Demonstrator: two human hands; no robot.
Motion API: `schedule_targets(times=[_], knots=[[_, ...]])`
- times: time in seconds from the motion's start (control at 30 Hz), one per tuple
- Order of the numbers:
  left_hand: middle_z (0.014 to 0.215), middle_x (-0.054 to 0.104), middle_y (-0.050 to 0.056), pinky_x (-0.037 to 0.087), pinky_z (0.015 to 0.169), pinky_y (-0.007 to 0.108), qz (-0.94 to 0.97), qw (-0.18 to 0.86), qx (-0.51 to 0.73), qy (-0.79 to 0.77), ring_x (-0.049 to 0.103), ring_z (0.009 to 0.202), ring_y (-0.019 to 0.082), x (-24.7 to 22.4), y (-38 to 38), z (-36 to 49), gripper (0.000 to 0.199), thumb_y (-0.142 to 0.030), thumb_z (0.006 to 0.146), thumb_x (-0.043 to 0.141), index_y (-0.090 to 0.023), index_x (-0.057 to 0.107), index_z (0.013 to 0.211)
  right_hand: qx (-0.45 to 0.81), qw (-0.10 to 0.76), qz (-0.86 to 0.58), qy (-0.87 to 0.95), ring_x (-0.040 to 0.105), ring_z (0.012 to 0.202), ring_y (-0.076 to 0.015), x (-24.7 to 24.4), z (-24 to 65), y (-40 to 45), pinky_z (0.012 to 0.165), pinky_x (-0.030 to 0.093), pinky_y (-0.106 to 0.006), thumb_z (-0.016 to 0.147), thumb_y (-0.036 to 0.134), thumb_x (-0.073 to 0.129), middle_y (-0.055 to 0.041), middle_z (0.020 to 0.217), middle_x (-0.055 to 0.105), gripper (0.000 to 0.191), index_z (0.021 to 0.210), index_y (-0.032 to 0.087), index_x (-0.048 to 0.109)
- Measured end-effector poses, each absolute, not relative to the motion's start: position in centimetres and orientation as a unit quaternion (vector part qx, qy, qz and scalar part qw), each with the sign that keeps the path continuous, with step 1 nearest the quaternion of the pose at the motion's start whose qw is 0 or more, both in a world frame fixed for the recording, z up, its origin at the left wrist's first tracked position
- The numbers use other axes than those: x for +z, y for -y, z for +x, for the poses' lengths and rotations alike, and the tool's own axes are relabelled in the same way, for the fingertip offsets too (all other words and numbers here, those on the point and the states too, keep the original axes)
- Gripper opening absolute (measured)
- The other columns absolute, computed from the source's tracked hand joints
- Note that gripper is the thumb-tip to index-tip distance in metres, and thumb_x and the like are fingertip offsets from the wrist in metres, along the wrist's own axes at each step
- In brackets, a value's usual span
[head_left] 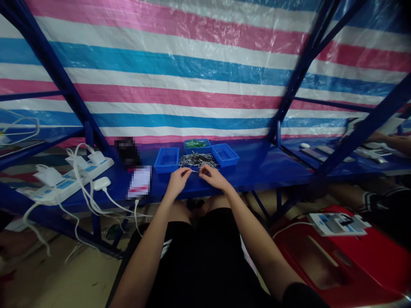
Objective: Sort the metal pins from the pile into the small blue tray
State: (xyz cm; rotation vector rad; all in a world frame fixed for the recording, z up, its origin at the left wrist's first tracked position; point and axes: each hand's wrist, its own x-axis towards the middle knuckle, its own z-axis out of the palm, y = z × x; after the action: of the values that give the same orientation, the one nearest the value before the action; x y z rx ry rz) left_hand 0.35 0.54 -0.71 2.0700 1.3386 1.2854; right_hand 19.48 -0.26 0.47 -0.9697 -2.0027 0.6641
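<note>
My left hand and my right hand are close together above the front edge of the blue table. A thin metal rod spans the gap between their fingertips, and both hands pinch it. Just behind them lies a pile of thin metal pieces. A blue tray stands left of the pile, another blue tray stands right of it. Behind the pile, a third blue tray holds green items. What the right fingertips cover is hidden.
A white power strip with chargers and cables lies at the left, near a phone and a dark object. Blue metal posts rise on both sides. A person's arm shows at the far right, above a red case.
</note>
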Motion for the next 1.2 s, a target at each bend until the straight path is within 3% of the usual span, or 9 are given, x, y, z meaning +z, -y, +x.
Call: schedule_targets(times=[0.17,0.3,0.37,0.43,0.5,0.57,0.73,0.93,1.2], knots=[[0.085,0.067,0.005,0.046,0.073,0.028,0.730,0.217,0.446,-0.470,0.060,0.075,0.018,-0.4,-0.6,0.5,0.028,-0.039,0.081,0.050,-0.017,0.065,0.086,0.267,0.392,-0.377,0.795,0.053,0.076,-0.0125,0.5,19.5,0.0,0.074,0.039,-0.024,0.083,0.032,0.046,0.0001,0.081,0.060,0.020,0.080,0.018,0.060],[0.074,0.066,0.005,0.046,0.065,0.026,0.701,0.256,0.459,-0.483,0.061,0.069,0.017,-0.5,-0.7,0.6,0.033,-0.044,0.078,0.052,-0.016,0.062,0.092,0.292,0.476,-0.416,0.718,0.055,0.079,-0.0142,0.0,20.2,-0.9,0.075,0.042,-0.025,0.082,0.039,0.045,-0.0020,0.082,0.062,0.027,0.082,0.016,0.061],[0.071,0.064,0.004,0.046,0.063,0.026,0.692,0.260,0.466,-0.487,0.061,0.067,0.017,-0.6,-0.8,0.6,0.035,-0.045,0.078,0.051,-0.015,0.060,0.096,0.303,0.528,-0.437,0.662,0.056,0.081,-0.0154,-0.4,20.5,-1.3,0.071,0.044,-0.025,0.083,0.040,0.043,-0.0044,0.090,0.063,0.031,0.091,0.016,0.061],[0.070,0.064,0.004,0.046,0.063,0.026,0.692,0.260,0.466,-0.487,0.061,0.066,0.017,-0.7,-0.8,0.6,0.035,-0.044,0.079,0.050,-0.015,0.060,0.096,0.317,0.567,-0.438,0.622,0.057,0.089,-0.0169,-0.7,20.8,-1.8,0.068,0.046,-0.025,0.083,0.040,0.043,-0.0073,0.111,0.059,0.037,0.111,0.018,0.056],[0.071,0.064,0.004,0.046,0.065,0.026,0.695,0.257,0.463,-0.486,0.061,0.067,0.016,-0.7,-0.8,0.6,0.032,-0.042,0.079,0.051,-0.016,0.060,0.096,0.332,0.578,-0.420,0.616,0.055,0.097,-0.0178,-0.9,20.8,-2.0,0.070,0.048,-0.026,0.081,0.039,0.048,-0.0080,0.133,0.044,0.052,0.130,0.024,0.040],[0.072,0.064,0.004,0.046,0.066,0.026,0.698,0.253,0.461,-0.485,0.060,0.067,0.016,-0.7,-0.7,0.6,0.031,-0.040,0.079,0.051,-0.016,0.060,0.095,0.335,0.554,-0.407,0.644,0.055,0.101,-0.0174,-1.1,20.6,-2.1,0.077,0.048,-0.028,0.079,0.038,0.053,-0.0076,0.139,0.035,0.064,0.137,0.027,0.029],[0.073,0.064,0.004,0.046,0.063,0.026,0.704,0.242,0.458,-0.485,0.059,0.066,0.016,-0.7,-0.7,0.6,0.027,-0.037,0.079,0.051,-0.016,0.061,0.093,0.207,0.442,-0.434,0.758,0.052,0.106,-0.0169,-1.2,19.9,-1.5,0.090,0.041,-0.032,0.083,0.032,0.050,-0.0074,0.117,0.056,0.040,0.121,0.021,0.051],[0.075,0.064,0.005,0.047,0.065,0.026,0.710,0.242,0.454,-0.481,0.059,0.067,0.016,-0.8,-0.8,0.6,0.025,-0.036,0.079,0.050,-0.017,0.062,0.089,0.043,0.310,-0.505,0.804,0.050,0.103,-0.0199,-1.2,19.2,-1.0,0.092,0.037,-0.035,0.082,0.024,0.051,-0.0095,0.106,0.059,0.027,0.107,0.018,0.061],[0.076,0.065,0.005,0.047,0.066,0.027,0.711,0.244,0.450,-0.482,0.059,0.068,0.016,-0.5,-0.5,0.8,0.024,-0.035,0.078,0.050,-0.017,0.063,0.087,0.065,0.348,-0.492,0.796,0.052,0.096,-0.0165,-1.5,19.3,-1.4,0.087,0.040,-0.028,0.083,0.007,0.042,-0.0084,0.101,0.058,0.029,0.102,0.017,0.061]])
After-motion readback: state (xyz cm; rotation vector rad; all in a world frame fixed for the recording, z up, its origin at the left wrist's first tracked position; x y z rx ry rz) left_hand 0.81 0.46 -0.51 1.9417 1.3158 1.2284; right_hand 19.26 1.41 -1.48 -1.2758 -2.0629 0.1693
